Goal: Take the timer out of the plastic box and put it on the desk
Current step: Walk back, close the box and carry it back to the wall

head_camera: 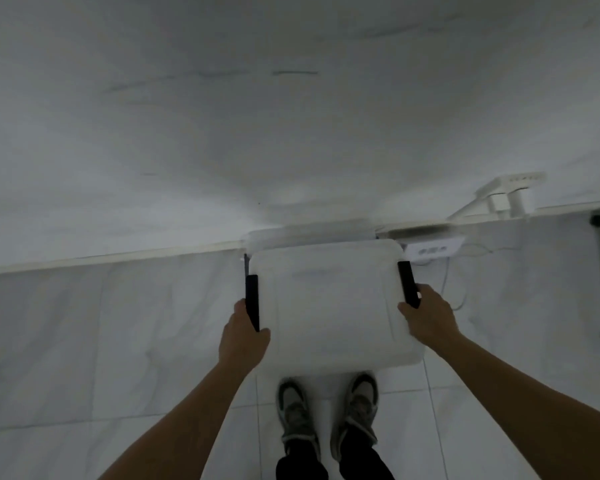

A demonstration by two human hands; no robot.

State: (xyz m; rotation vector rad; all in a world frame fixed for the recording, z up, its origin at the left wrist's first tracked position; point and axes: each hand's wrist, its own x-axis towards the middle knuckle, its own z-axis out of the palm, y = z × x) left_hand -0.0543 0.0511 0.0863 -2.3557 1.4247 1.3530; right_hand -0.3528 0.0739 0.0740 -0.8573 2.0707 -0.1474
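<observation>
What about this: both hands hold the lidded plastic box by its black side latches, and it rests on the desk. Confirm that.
Not quite. The head view shows the left hand and right hand at the black latches of the lidded plastic box, but the box is held in the air over the floor, above the person's shoes, not resting on a desk.

A white tabletop (291, 116) is seen filling the upper view; its surface is bare apart from faint marks. Below its edge, a pale tiled floor (118, 341) is seen, on which two shoes (328, 410) are planted and a white power strip (433, 250) is laid.
</observation>
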